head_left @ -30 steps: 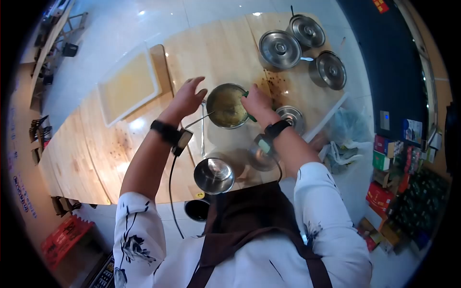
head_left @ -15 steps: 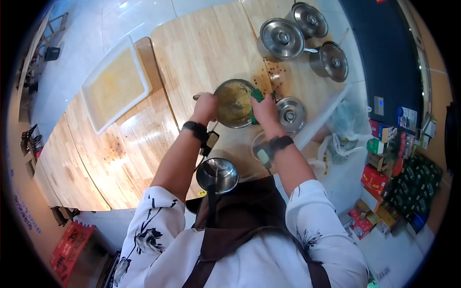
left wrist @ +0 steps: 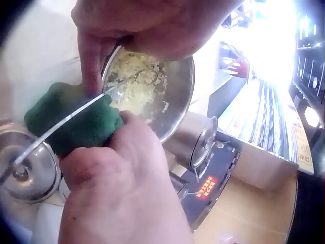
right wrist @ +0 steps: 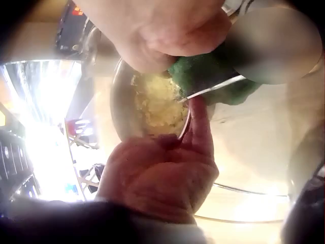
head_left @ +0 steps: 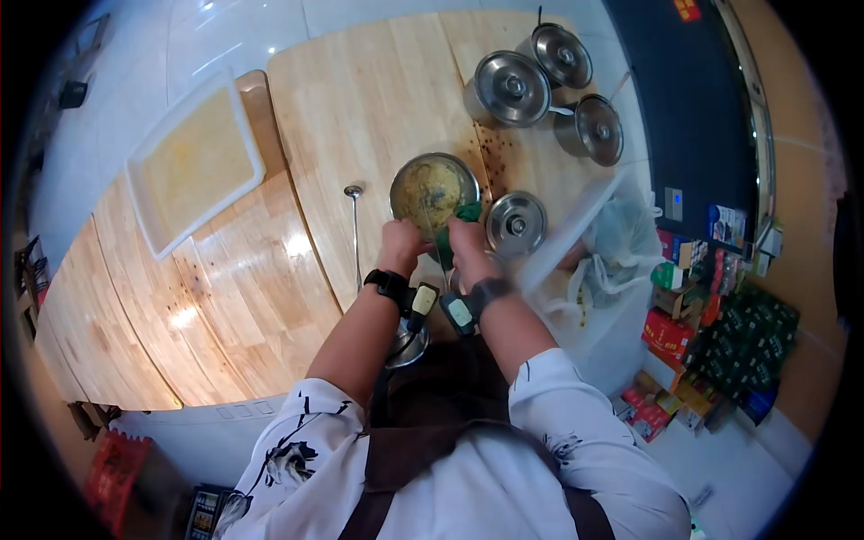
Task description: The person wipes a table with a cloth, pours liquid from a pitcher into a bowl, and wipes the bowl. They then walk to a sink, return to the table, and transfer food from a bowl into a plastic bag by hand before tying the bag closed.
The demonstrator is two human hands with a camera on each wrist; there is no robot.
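The silver pot (head_left: 400, 205) sits on the counter (head_left: 342, 99), in front of the person, and its near edge is hidden by hands and cloth. Inside is pale yellow mush (head_left: 430, 184), lumpy and wet-looking, with bits stuck on the shiny wall. A thin metal stick (left wrist: 66, 119) crosses the rim into the mush; its tip is hard to see. At the pot's 7 o'clock, the left hand (head_left: 403, 243) pinches the rim, with some fingertips hidden. At 5 o'clock, the right hand (head_left: 466, 238) holds a bunched green cloth (left wrist: 76, 119) against the rim; the cloth hides part of its grip. A lid (head_left: 516, 225) lies near 4 o'clock. A long spoon (head_left: 354, 193) lies at 9 o'clock, with a white tray (head_left: 195, 162) farther out. Three lidded pots (head_left: 507, 87) stand near 1 to 2 o'clock. At 6 o'clock, a small pot (head_left: 409, 351) is mostly covered by the left wrist's gear.
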